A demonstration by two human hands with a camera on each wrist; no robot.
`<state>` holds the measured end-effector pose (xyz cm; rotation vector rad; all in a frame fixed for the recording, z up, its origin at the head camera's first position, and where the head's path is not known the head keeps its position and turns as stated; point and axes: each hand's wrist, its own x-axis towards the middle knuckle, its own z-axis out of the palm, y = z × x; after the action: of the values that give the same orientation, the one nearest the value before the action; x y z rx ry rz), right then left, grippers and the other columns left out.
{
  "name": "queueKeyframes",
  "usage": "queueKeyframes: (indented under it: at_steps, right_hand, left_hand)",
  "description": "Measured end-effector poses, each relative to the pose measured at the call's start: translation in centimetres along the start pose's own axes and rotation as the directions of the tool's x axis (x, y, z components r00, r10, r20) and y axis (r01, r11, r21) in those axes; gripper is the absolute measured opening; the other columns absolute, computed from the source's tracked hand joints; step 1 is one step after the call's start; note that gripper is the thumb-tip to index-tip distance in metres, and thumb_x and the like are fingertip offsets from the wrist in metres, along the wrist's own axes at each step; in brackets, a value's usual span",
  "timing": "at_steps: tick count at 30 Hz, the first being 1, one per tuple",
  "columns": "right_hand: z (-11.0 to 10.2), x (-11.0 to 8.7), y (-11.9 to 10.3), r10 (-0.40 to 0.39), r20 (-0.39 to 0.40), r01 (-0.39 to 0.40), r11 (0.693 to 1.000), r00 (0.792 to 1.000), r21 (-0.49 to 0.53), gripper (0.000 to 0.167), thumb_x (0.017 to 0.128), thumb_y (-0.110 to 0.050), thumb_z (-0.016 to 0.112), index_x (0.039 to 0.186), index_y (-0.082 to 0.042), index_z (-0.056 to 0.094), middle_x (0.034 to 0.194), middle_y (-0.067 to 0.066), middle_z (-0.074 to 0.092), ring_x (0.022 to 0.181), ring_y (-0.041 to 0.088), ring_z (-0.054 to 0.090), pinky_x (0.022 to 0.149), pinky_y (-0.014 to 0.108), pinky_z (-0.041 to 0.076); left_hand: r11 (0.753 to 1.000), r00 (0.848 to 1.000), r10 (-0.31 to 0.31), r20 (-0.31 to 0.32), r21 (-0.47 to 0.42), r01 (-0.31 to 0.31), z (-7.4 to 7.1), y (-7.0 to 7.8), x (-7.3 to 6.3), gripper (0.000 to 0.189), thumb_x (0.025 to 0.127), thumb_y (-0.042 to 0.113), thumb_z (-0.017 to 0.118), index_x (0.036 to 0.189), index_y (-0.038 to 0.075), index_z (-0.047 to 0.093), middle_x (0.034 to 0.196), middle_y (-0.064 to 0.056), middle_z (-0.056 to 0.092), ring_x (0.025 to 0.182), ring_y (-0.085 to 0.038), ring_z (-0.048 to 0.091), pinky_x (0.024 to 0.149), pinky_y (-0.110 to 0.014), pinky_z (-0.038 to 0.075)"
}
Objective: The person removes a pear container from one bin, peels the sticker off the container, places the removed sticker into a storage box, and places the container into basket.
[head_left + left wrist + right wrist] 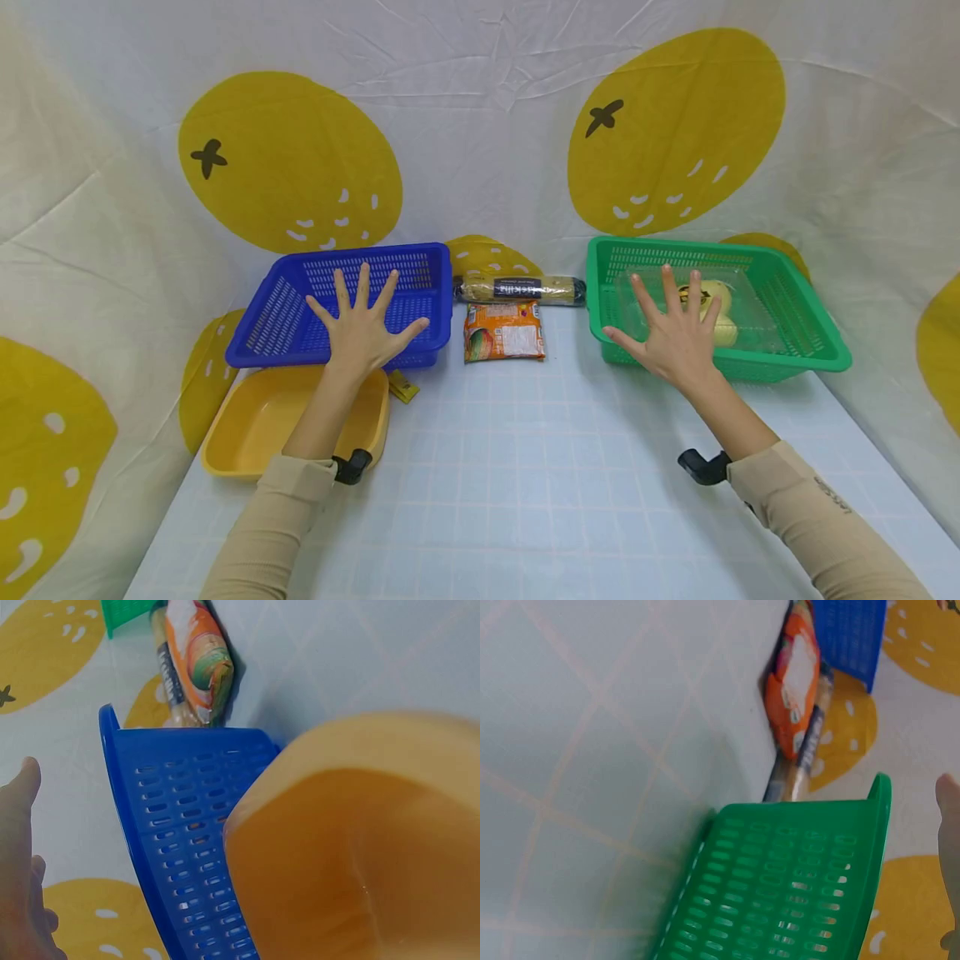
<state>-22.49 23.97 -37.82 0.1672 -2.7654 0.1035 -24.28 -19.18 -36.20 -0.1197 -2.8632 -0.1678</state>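
Observation:
My left hand (362, 333) is spread wide, held above the blue basket (442, 308) with nothing in its grasp. Over the green basket (817, 333) my right hand (678, 342) is likewise spread, fingers straight and holding nothing. Inside the green basket lie pale yellow rounded items (724, 332) with a clear plastic sheet or pack around them; the hand partly hides them. Between the baskets sit an orange printed packet (504, 332) and, behind it, a long pack of noodles or pasta (517, 290) with a dark label.
A yellow basin (247, 425) stands in front of the blue basket, partly behind the left forearm. Beside it lies a small yellow sachet (403, 386). A light checked cloth (517, 483) covers the table, and a white fabric backdrop (480, 167) with yellow fruit prints rises behind.

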Motion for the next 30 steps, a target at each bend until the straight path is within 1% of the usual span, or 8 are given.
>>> queueKeyframes:
  at_steps: [7, 11, 14, 20, 23, 25, 28, 30]
  right_hand:
    - [0.1, 0.0, 0.1, 0.005, 0.014, -0.005, 1.000, 1.000, -0.001, 0.091, 0.080, -0.069, 0.052, 0.152, -0.030, 0.012, 0.157, 0.005, -0.013, 0.139, 0.045, -0.011, 0.101, 0.074, 0.001]
    - [0.2, 0.0, 0.2, 0.005, 0.022, -0.005, 1.000, 1.000, -0.001, 0.091, 0.081, -0.070, 0.050, 0.152, -0.033, 0.006, 0.157, 0.003, -0.016, 0.139, 0.045, -0.011, 0.101, 0.074, 0.002]
    - [0.3, 0.0, 0.3, 0.005, 0.022, -0.006, 1.000, 1.000, 0.013, 0.091, 0.081, -0.071, 0.050, 0.152, -0.033, 0.006, 0.157, 0.002, -0.016, 0.139, 0.046, -0.011, 0.101, 0.074, 0.002]
    - [0.3, 0.2, 0.9, 0.009, 0.027, -0.011, 0.999, 1.000, 0.051, 0.089, 0.082, -0.072, 0.047, 0.152, -0.029, 0.012, 0.158, 0.014, 0.000, 0.139, 0.047, -0.008, 0.102, 0.073, 0.002]
    - [0.3, 0.3, 1.6, 0.014, 0.032, -0.016, 0.997, 0.999, 0.074, 0.088, 0.083, -0.071, 0.045, 0.152, -0.027, 0.014, 0.156, 0.020, 0.008, 0.139, 0.049, -0.002, 0.102, 0.072, 0.003]
    - [0.2, 0.4, 2.2, 0.015, 0.035, -0.019, 0.995, 0.999, 0.093, 0.087, 0.084, -0.070, 0.044, 0.152, -0.026, 0.014, 0.155, 0.021, 0.009, 0.138, 0.050, 0.002, 0.103, 0.072, 0.004]
    - [0.1, 0.6, 3.4, 0.013, 0.037, -0.018, 0.991, 0.999, 0.129, 0.085, 0.086, -0.067, 0.045, 0.152, -0.025, 0.013, 0.154, 0.023, 0.011, 0.136, 0.051, 0.007, 0.101, 0.071, 0.009]
    - [0.0, 0.8, 4.4, 0.015, 0.045, -0.021, 0.989, 0.999, 0.145, 0.084, 0.087, -0.066, 0.044, 0.153, -0.025, 0.011, 0.154, 0.023, 0.011, 0.135, 0.052, 0.010, 0.099, 0.071, 0.014]
  left_hand:
    - [1.000, 1.000, -0.003, 0.004, 0.002, 0.003, 0.0, 0.0, 0.1, 0.092, 0.077, 0.083, 0.035, 0.151, 0.037, 0.003, 0.158, -0.011, -0.005, 0.135, -0.036, -0.029, 0.093, -0.070, -0.024]
    - [1.000, 1.000, -0.002, 0.004, -0.001, 0.002, 0.0, 0.0, 0.0, 0.093, 0.076, 0.083, 0.035, 0.151, 0.034, 0.009, 0.158, -0.011, -0.005, 0.135, -0.036, -0.028, 0.093, -0.070, -0.024]
    - [1.000, 1.000, -0.001, 0.000, -0.001, 0.001, 0.1, 0.0, 0.0, 0.093, 0.076, 0.083, 0.036, 0.152, 0.033, 0.011, 0.158, -0.012, -0.003, 0.136, -0.036, -0.028, 0.093, -0.071, -0.022]
    - [1.000, 1.000, -0.010, 0.005, -0.013, 0.010, 0.2, 0.1, 0.2, 0.092, 0.077, 0.082, 0.035, 0.151, 0.036, 0.006, 0.158, -0.012, -0.004, 0.136, -0.037, -0.027, 0.095, -0.072, -0.019]
    - [0.999, 1.000, -0.016, 0.019, -0.029, 0.017, 0.2, 0.3, 0.4, 0.092, 0.078, 0.082, 0.033, 0.151, 0.034, 0.007, 0.158, -0.012, -0.005, 0.137, -0.039, -0.024, 0.096, -0.072, -0.017]
    - [0.999, 1.000, -0.019, 0.024, -0.049, 0.020, 0.3, 0.5, 0.5, 0.092, 0.078, 0.082, 0.034, 0.152, 0.032, 0.011, 0.157, -0.013, -0.003, 0.138, -0.041, -0.020, 0.097, -0.072, -0.016]
    - [0.997, 1.000, -0.016, 0.007, -0.078, 0.017, 0.4, 1.1, 0.8, 0.090, 0.080, 0.079, 0.035, 0.152, 0.028, 0.017, 0.156, -0.017, 0.007, 0.140, -0.046, -0.007, 0.100, -0.073, -0.008]
    - [0.995, 0.999, 0.003, -0.048, -0.095, -0.007, 0.6, 1.6, 1.0, 0.086, 0.082, 0.075, 0.039, 0.150, 0.023, 0.025, 0.152, -0.021, 0.024, 0.138, -0.048, 0.013, 0.103, -0.072, 0.007]
